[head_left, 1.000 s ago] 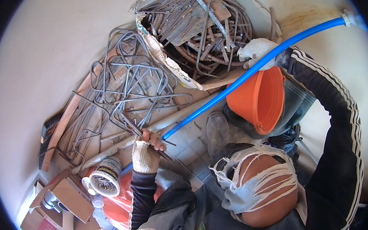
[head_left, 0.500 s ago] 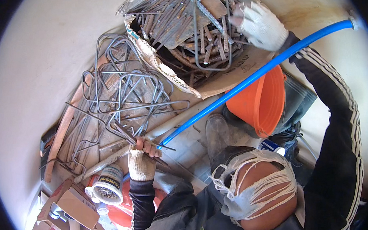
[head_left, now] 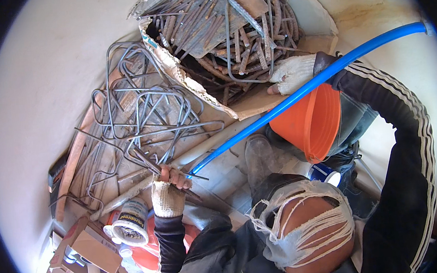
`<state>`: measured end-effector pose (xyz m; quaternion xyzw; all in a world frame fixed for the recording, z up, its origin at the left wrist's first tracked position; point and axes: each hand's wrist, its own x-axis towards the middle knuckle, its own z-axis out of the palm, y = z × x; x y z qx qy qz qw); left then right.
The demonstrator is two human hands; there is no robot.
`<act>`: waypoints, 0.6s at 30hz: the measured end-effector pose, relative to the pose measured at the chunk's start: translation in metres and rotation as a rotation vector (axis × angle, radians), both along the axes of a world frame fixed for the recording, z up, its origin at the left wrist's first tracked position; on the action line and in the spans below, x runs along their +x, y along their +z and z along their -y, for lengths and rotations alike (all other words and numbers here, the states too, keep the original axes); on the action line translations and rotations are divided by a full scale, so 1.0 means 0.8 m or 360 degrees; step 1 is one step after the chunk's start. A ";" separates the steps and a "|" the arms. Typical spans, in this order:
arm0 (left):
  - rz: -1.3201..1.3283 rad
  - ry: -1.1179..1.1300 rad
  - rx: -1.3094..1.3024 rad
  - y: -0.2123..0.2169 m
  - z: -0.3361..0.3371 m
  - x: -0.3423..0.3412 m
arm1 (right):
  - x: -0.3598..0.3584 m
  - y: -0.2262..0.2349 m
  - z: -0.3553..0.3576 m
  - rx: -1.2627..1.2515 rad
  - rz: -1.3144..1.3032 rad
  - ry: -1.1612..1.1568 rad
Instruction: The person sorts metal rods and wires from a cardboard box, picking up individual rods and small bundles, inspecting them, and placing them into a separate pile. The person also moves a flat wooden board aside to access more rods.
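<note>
Low in the head view, my left hand [head_left: 169, 196], in a white knit glove with bare fingertips, is closed round several thin steel rods [head_left: 147, 160]. Their ends stick out on both sides of the fist. My gloved right hand [head_left: 294, 74] is at the near right side of a torn cardboard box [head_left: 193, 82]. Its fingers are curled beside the lower corner of a rectangular bent-steel stirrup [head_left: 228, 43]; what they hold is hidden. Rusty cut rebar pieces [head_left: 245, 52] fill the box. Left of it lies a tangled heap of bent steel stirrups [head_left: 146, 103].
A blue hose [head_left: 307, 93] crosses under my right forearm. Below it stand an orange bucket [head_left: 307, 124] and a blue can [head_left: 325, 173]. At lower left are a white tub [head_left: 132, 223] and an opened carton [head_left: 91, 249]. A wooden strip [head_left: 74, 166] borders the heap.
My right hand has come down and slightly left, from the box's upper right side to its near side. My left hand stays closed on the rods. The view has shifted slightly.
</note>
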<state>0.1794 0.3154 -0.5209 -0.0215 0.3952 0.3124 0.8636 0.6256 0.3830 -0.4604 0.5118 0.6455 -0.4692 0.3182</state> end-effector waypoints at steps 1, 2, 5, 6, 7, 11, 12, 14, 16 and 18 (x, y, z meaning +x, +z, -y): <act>0.0006 0.0004 -0.0003 0.000 0.000 0.000 | -0.003 0.002 -0.001 -0.0038 0.0052 0.0027; 0.0012 0.0009 -0.0005 -0.001 0.000 -0.001 | -0.006 0.004 -0.001 -0.0004 0.0009 0.0027; 0.0026 -0.0016 0.0045 -0.003 0.002 -0.001 | -0.010 0.006 -0.002 -0.0036 0.0003 -0.0021; -0.0010 -0.0029 0.0023 -0.004 0.002 0.000 | -0.011 0.006 -0.002 -0.0088 0.0060 -0.0039; -0.0021 -0.0036 0.0012 -0.004 0.003 0.000 | -0.011 0.006 -0.003 -0.0139 0.0030 -0.0122; 0.0065 -0.0030 -0.0003 -0.008 0.001 0.004 | -0.013 0.004 -0.001 -0.0100 0.0039 -0.0082; 0.0064 -0.0034 -0.0008 -0.008 0.001 0.004 | -0.013 0.004 0.000 -0.0056 -0.0014 -0.0068; 0.0094 -0.0027 -0.0011 -0.007 0.000 0.005 | -0.014 0.003 0.002 0.0068 -0.0197 -0.0038; 0.0047 -0.0032 -0.0007 -0.006 0.000 0.007 | -0.015 0.000 0.002 0.0042 -0.0212 -0.0004; 0.0023 -0.0041 0.0011 -0.004 0.000 0.009 | -0.016 -0.004 0.001 0.0006 -0.0168 0.0018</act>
